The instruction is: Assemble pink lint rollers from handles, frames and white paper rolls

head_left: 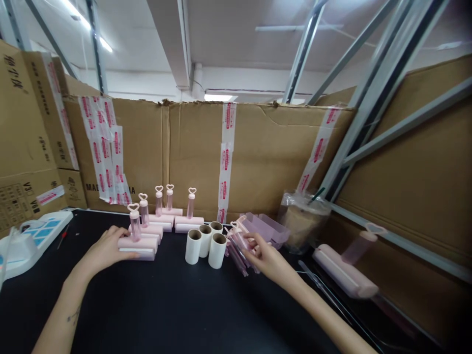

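Along the left part of the black desk [177, 309], 5 pink rollers [161, 220] with upright, heart-topped handles [191, 206] are set close together, 4 in a slanting file and 1 just to its right; each is laid on its long side, probably because the broad body serves as a foot and lets the handle stand. The nearest roller [138, 244] of that file is gripped at its left end by the left hand [105, 246], with the thumb laid along the front and the fingers bent behind, a hold that seems suited to steadying the body while the handle is left free. By the right hand [258, 253], a loose heap of pink handle pieces [239, 242] is touched, and a piece appears to be pinched between thumb and fingers; how firmly cannot be told, since the heap is jumbled and partly covered. Between the hands, nearer to the right, 4 white tubes [216, 254] are stood on end in a tight cluster, presumably so that rolling is prevented and little room is taken. Just beyond the right hand, a lilac plastic tray [275, 230] is seen, with a clear bag [304, 223] beside it. Farther right, apart from both hands, a 6th roller [342, 269] is placed near the metal frame [368, 110]
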Action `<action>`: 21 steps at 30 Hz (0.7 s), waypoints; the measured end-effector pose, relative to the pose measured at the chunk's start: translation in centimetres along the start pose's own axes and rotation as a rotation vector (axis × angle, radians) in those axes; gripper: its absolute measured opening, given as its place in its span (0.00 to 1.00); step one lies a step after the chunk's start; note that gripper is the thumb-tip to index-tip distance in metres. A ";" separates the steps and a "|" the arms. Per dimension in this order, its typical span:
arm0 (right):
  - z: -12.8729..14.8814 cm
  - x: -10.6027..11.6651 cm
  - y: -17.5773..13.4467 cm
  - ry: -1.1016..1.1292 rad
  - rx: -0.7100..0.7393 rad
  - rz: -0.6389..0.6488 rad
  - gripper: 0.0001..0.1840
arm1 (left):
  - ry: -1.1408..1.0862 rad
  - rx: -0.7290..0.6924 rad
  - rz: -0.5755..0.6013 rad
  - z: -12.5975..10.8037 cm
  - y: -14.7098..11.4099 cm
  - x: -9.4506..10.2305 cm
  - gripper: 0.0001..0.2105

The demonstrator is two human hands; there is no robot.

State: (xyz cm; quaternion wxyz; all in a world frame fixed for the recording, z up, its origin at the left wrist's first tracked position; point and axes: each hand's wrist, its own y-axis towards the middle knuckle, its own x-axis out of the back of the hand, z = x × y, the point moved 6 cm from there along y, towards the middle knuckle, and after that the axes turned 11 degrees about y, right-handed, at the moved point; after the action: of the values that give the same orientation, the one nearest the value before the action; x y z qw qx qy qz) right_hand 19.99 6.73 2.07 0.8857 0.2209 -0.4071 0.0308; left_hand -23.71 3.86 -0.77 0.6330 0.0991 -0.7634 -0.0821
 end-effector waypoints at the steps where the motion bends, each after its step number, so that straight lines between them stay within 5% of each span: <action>1: 0.1 -0.3 0.7 -0.052 0.008 0.012 0.16 | -0.008 -0.004 -0.002 0.2 0.1 -0.2 0.28; 10: 0.5 -3.7 3.0 -0.305 0.141 0.055 0.15 | -0.023 -0.028 0.049 -0.1 0.5 -1.0 0.22; 16: 0.9 -1.9 1.8 -0.277 0.190 -0.048 0.17 | -0.036 -0.059 0.102 -0.8 -0.1 -0.4 0.22; 21: 5.1 0.4 -1.2 -0.037 0.338 -0.150 0.14 | -0.118 -0.210 0.157 -3.6 -1.5 1.0 0.19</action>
State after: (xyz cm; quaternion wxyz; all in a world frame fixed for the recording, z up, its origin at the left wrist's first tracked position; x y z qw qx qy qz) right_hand 16.93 3.46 4.81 0.8281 0.3969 -0.3947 0.0288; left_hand -20.23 2.20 0.47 0.5983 -0.0328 -0.7920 -0.1172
